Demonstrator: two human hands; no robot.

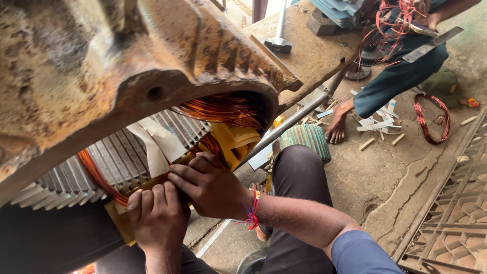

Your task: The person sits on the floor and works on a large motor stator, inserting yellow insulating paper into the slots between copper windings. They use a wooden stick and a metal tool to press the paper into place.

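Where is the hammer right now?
In the head view, the hammer stands head-down at top centre on the rusty bench, beyond the big motor housing.

- Behind the work, we see a hammer lying on a rusty bench.
- A steel rod slants down from the bench toward the floor.
- At the top right, we see a second person in teal trousers, one bare foot on the concrete, with a tangle of red wire in the lap.
- A flat metal bar juts out beside that person.
- A loop of red wire lies on the cracked floor, white paper strips scattered near it.
- A green ribbed cover sits below the rod.
- A metal grate fills the lower right corner.
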